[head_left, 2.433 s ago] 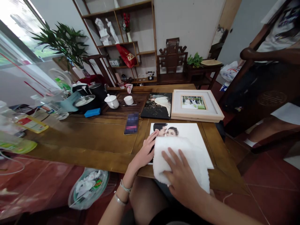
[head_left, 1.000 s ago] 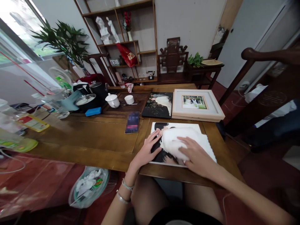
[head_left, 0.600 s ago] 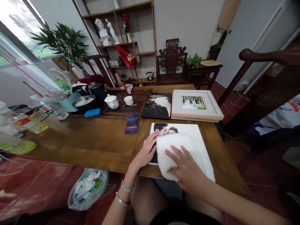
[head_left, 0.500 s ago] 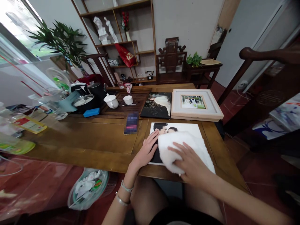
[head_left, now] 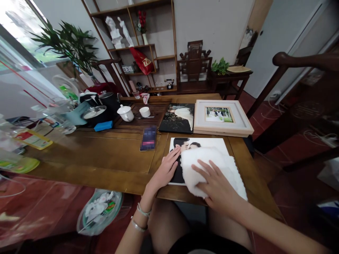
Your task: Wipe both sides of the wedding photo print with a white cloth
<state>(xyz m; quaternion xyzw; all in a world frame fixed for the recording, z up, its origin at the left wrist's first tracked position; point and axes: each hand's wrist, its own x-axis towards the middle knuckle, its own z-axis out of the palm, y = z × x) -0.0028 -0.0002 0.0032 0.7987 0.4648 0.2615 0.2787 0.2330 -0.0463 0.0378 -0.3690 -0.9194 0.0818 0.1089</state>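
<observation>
Right of centre in the lower frame, the person's left hand (head_left: 168, 168) lies flat, grasping nothing, on a white rectangular photo panel (head_left: 217, 142) resting on the brown wooden surface (head_left: 116, 151). The right hand (head_left: 215, 181), fingers spread, presses a fluffy white cloth (head_left: 197, 157) over the panel. Above sits a pale wooden picture frame (head_left: 242, 118).

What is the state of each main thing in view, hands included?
Left hand: flat on the portrait print
Right hand: spread on the white towel
White towel: partly covering the portrait print
Portrait print: face up, partly hidden
Framed photo: lying face up
Dark print: lying face up
White lidded tea vessel: lid on
White cup: upright
Phone: lying flat
Waste bin: open, holding crumpled waste
</observation>
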